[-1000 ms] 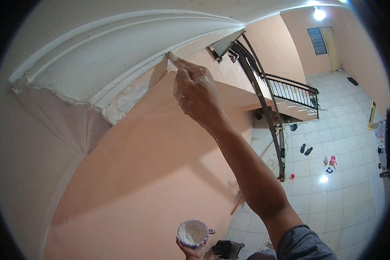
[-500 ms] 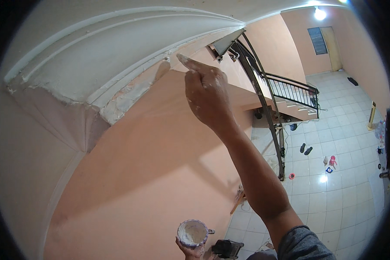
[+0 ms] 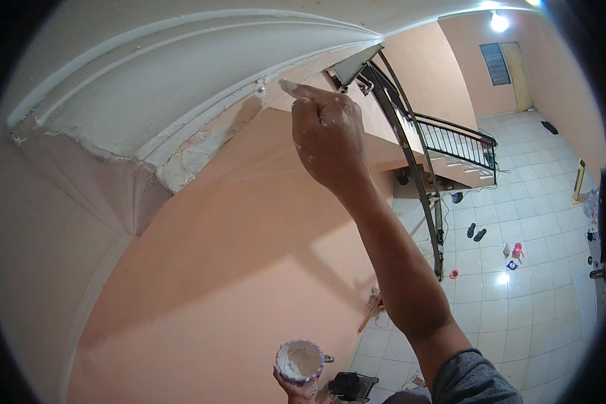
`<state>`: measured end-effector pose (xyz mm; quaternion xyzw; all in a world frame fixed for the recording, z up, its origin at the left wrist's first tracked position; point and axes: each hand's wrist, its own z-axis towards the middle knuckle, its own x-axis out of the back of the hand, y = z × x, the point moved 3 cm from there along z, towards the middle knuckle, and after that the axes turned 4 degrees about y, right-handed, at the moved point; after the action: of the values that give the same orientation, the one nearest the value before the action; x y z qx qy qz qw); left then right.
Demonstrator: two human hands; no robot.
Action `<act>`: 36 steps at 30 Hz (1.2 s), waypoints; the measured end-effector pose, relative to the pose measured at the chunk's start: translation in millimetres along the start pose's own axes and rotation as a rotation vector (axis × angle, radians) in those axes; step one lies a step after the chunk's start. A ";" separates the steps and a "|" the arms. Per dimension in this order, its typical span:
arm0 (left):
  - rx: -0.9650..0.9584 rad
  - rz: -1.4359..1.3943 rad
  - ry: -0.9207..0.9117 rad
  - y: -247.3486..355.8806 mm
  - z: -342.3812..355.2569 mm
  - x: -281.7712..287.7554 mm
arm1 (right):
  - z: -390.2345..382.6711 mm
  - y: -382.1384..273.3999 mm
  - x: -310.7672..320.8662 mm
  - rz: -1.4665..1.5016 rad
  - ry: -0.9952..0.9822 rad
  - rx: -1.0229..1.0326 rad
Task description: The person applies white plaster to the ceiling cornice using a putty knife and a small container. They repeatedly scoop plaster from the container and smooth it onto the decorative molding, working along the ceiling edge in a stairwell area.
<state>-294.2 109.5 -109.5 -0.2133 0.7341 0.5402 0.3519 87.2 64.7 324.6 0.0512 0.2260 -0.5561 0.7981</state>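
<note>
Below, mug [image 3: 281, 355] in left hand [image 3: 295, 390]

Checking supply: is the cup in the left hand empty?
Not empty: white paste shows inside the cup the left hand holds; depth, cannot tell.

No legible text or signs, far details seemingly blurred

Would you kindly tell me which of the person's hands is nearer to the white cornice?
Right. The right hand is raised close to the white cornice, near its lower edge, while the left hand is far below it, holding a mug.
</note>
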 end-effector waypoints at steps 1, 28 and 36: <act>-0.002 -0.007 -0.001 -0.2 1.5 2.0 | 1.9 0.7 -0.7 0.031 -0.006 -0.006; 0.006 -0.007 -0.006 -6.0 5.3 7.4 | -9.3 -14.0 -18.6 0.129 -0.028 -0.054; 0.020 -0.039 -0.073 -5.9 7.9 1.3 | -9.6 -19.2 18.0 1.028 -0.122 -0.919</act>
<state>-288.7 115.1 -115.6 -0.2043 0.7217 0.5334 0.3910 71.8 45.1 311.7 -0.2227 0.3406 0.0430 0.9125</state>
